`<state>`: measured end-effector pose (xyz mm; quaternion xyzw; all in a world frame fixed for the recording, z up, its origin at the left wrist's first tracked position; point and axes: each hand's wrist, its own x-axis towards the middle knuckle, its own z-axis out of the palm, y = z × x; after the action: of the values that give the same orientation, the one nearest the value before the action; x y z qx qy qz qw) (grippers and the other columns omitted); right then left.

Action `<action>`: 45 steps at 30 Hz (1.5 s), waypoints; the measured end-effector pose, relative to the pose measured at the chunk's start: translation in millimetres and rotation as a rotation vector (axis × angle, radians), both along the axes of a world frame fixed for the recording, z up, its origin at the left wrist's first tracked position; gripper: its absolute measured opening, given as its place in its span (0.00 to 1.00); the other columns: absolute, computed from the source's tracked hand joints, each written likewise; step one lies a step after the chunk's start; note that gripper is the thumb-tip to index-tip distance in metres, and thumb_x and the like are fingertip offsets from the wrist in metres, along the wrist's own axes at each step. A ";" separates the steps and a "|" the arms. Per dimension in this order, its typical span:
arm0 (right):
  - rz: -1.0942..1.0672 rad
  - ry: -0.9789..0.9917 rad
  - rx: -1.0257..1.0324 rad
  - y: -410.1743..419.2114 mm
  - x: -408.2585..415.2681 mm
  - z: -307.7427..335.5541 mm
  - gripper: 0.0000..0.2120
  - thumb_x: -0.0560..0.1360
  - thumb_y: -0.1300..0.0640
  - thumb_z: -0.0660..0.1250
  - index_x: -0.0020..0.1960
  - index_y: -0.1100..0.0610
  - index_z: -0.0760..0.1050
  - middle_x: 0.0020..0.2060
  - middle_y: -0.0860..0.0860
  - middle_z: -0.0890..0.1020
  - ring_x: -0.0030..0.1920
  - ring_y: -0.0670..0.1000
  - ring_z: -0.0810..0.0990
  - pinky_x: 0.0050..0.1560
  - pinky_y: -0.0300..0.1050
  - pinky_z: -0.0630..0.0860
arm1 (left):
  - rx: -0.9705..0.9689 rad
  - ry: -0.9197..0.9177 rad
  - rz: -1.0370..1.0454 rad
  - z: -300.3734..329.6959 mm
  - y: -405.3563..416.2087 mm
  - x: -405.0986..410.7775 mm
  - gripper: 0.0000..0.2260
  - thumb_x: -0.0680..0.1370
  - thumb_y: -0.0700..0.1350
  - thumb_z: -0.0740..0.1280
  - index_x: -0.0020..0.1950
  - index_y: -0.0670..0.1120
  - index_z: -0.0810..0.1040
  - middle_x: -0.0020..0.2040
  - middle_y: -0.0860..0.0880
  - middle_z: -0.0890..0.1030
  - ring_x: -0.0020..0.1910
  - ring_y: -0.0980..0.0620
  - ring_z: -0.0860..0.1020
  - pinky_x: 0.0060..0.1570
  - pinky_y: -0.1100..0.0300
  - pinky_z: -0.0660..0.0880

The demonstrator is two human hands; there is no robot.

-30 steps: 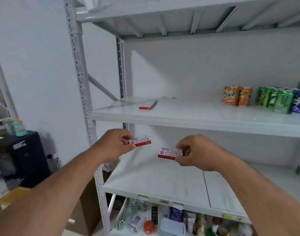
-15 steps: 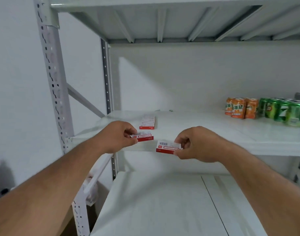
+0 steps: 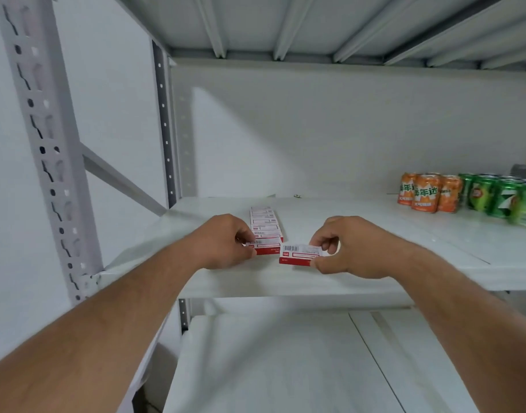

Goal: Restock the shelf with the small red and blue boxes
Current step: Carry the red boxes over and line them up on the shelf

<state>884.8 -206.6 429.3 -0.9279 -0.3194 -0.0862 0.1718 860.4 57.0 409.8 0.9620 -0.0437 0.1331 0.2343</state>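
I stand before a pale grey metal rack set against a white wall, its perforated upright (image 3: 47,150) rising at my left and the ribbed underside of the upper shelf overhead. The middle shelf (image 3: 360,234) is a smooth white board; a lower shelf (image 3: 270,368) of the same white lies beneath my forearms. Far to the right on the middle shelf stand orange cans (image 3: 425,196) and, just beside them, green cans (image 3: 503,201), well apart from where I work. My left hand (image 3: 223,241) is closed in a pinch, thumb and fingertips gripping one small red and white box (image 3: 267,245) by its left end; the box lies flat, barcode face up, its long axis running left to right, at the near end of a row of red boxes (image 3: 264,219) that runs away from me toward the back of the shelf. I cannot tell whether my box is already resting on the board or touching the row. My right hand (image 3: 345,248) is likewise pinched shut on a second red and white box (image 3: 299,255), held by its right end just beside the first, label up, long axis also left to right, its red edge facing me, above the front part of the middle shelf
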 end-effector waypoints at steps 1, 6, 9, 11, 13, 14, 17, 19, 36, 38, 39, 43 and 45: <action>-0.001 0.005 0.000 0.0 3.3 -1.4 0.15 0.70 0.47 0.76 0.55 0.48 0.83 0.46 0.42 0.78 0.46 0.45 0.78 0.47 0.39 0.76 | 0.017 0.004 0.010 -1.4 -1.3 2.6 0.08 0.73 0.48 0.72 0.51 0.50 0.84 0.43 0.53 0.83 0.38 0.56 0.79 0.34 0.67 0.72; 0.018 0.042 -0.016 -2.3 16.2 -8.3 0.14 0.70 0.48 0.76 0.54 0.48 0.83 0.47 0.42 0.78 0.46 0.44 0.77 0.42 0.33 0.73 | 0.055 0.001 0.020 -4.3 -10.7 15.5 0.07 0.73 0.49 0.72 0.48 0.50 0.85 0.43 0.53 0.84 0.43 0.52 0.82 0.43 0.60 0.77; 0.023 0.080 0.001 -1.9 22.3 -9.6 0.14 0.70 0.47 0.76 0.55 0.47 0.83 0.47 0.42 0.78 0.46 0.45 0.78 0.44 0.39 0.76 | 0.061 -0.001 0.024 -5.9 -14.8 21.1 0.07 0.73 0.50 0.72 0.48 0.50 0.85 0.43 0.53 0.84 0.43 0.52 0.81 0.42 0.60 0.77; 0.026 0.098 0.004 -0.4 24.6 -9.3 0.15 0.70 0.47 0.76 0.55 0.47 0.83 0.47 0.42 0.79 0.45 0.44 0.78 0.45 0.39 0.76 | 0.073 -0.005 0.030 -7.3 -14.7 23.9 0.07 0.73 0.49 0.72 0.49 0.50 0.85 0.43 0.53 0.84 0.42 0.52 0.81 0.42 0.60 0.77; 0.033 0.113 0.005 1.6 26.3 -8.5 0.15 0.70 0.47 0.76 0.55 0.47 0.83 0.47 0.42 0.79 0.45 0.45 0.78 0.47 0.42 0.78 | 0.070 -0.010 0.040 -8.1 -13.8 26.6 0.07 0.73 0.49 0.72 0.49 0.50 0.85 0.43 0.52 0.84 0.42 0.51 0.82 0.42 0.59 0.78; 0.037 0.120 0.007 2.9 27.4 -7.9 0.14 0.70 0.47 0.76 0.55 0.48 0.83 0.46 0.43 0.80 0.44 0.45 0.78 0.48 0.44 0.79 | 0.064 -0.013 0.049 -8.2 -13.2 27.6 0.07 0.73 0.50 0.72 0.49 0.51 0.85 0.42 0.53 0.84 0.42 0.51 0.82 0.44 0.58 0.78; 0.041 0.135 0.021 7.9 33.0 -6.9 0.13 0.70 0.47 0.77 0.53 0.48 0.84 0.45 0.44 0.82 0.44 0.47 0.80 0.49 0.47 0.80 | 0.063 -0.025 0.057 -9.8 -10.4 32.6 0.08 0.73 0.50 0.72 0.50 0.52 0.85 0.42 0.56 0.83 0.41 0.56 0.81 0.42 0.60 0.78; 0.043 0.154 0.032 12.4 37.1 -7.2 0.13 0.69 0.47 0.77 0.51 0.48 0.84 0.44 0.44 0.82 0.44 0.48 0.81 0.48 0.48 0.81 | 0.079 -0.027 0.049 -12.5 -7.4 37.0 0.09 0.73 0.51 0.72 0.51 0.52 0.85 0.42 0.58 0.81 0.39 0.60 0.79 0.39 0.65 0.74; 0.051 0.215 0.045 33.2 58.7 -10.9 0.11 0.70 0.49 0.76 0.52 0.49 0.84 0.44 0.46 0.84 0.38 0.44 0.77 0.42 0.44 0.77 | 0.121 -0.028 -0.016 -20.5 10.7 62.8 0.12 0.72 0.59 0.71 0.51 0.57 0.86 0.47 0.58 0.82 0.43 0.60 0.80 0.45 0.62 0.77; 0.050 0.219 0.044 34.2 61.1 -10.8 0.11 0.70 0.49 0.76 0.51 0.48 0.85 0.44 0.46 0.85 0.38 0.44 0.78 0.43 0.45 0.79 | 0.118 -0.026 -0.017 -21.0 11.8 65.5 0.12 0.72 0.60 0.71 0.52 0.57 0.86 0.47 0.58 0.82 0.43 0.60 0.79 0.45 0.62 0.77; 0.048 0.218 0.043 34.6 62.1 -10.8 0.11 0.70 0.49 0.76 0.51 0.48 0.85 0.44 0.46 0.85 0.38 0.44 0.78 0.43 0.46 0.79 | 0.116 -0.024 -0.018 -21.4 12.3 66.7 0.13 0.72 0.61 0.70 0.51 0.57 0.85 0.47 0.58 0.82 0.43 0.60 0.80 0.46 0.61 0.78; 0.054 0.218 0.045 35.8 66.0 -11.4 0.11 0.70 0.49 0.76 0.52 0.48 0.85 0.44 0.45 0.85 0.39 0.43 0.78 0.44 0.44 0.79 | 0.124 -0.016 -0.019 -21.6 14.4 72.3 0.14 0.71 0.62 0.70 0.51 0.58 0.85 0.47 0.58 0.82 0.43 0.60 0.80 0.46 0.60 0.78; 0.055 0.221 0.042 37.1 67.5 -12.0 0.11 0.71 0.50 0.76 0.53 0.49 0.85 0.44 0.45 0.85 0.40 0.44 0.79 0.45 0.45 0.80 | 0.123 -0.017 -0.016 -20.9 14.6 74.3 0.14 0.71 0.62 0.70 0.51 0.58 0.85 0.47 0.58 0.82 0.43 0.60 0.80 0.47 0.60 0.78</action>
<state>952.3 -169.5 417.4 -0.9188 -0.3223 0.0145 0.2276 934.7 71.6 388.9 0.9731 -0.0613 0.1364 0.1754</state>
